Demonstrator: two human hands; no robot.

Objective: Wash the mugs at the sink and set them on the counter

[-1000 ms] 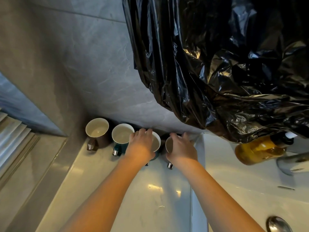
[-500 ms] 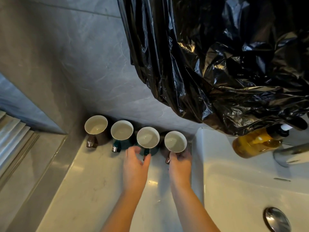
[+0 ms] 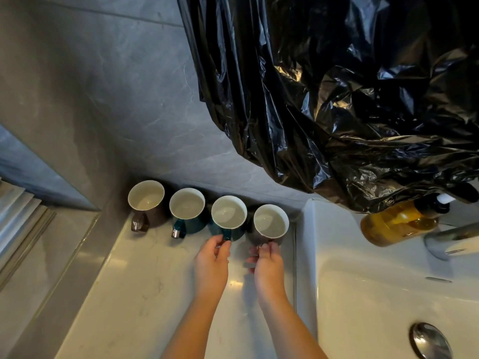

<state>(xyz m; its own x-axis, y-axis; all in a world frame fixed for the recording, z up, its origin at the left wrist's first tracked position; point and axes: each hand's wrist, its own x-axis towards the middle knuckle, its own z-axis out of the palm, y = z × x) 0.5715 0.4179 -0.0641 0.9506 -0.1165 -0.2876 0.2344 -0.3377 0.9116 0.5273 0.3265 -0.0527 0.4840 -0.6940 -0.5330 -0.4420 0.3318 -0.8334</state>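
Grey stone-look wall tiles point(image 3: 108, 99) with pale veining rise behind the glossy white counter point(image 3: 134, 294) and meet in a corner on the left. A crumpled black plastic sheet point(image 3: 350, 112) hangs across the upper right, catching warm glints. Just under its edge shows an amber pump bottle point(image 3: 396, 224), near a metal tap point(image 3: 451, 239). A chrome drain plug point(image 3: 430, 343) sits in the white sink point(image 3: 363, 294). At far left, pale stepped ledges point(image 3: 18, 216) run diagonally. Warm light reflects off the counter top.

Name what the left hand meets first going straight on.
The left hand pinches the handle of the teal mug nearer the sink; straight on, it likely meets that mug's body.
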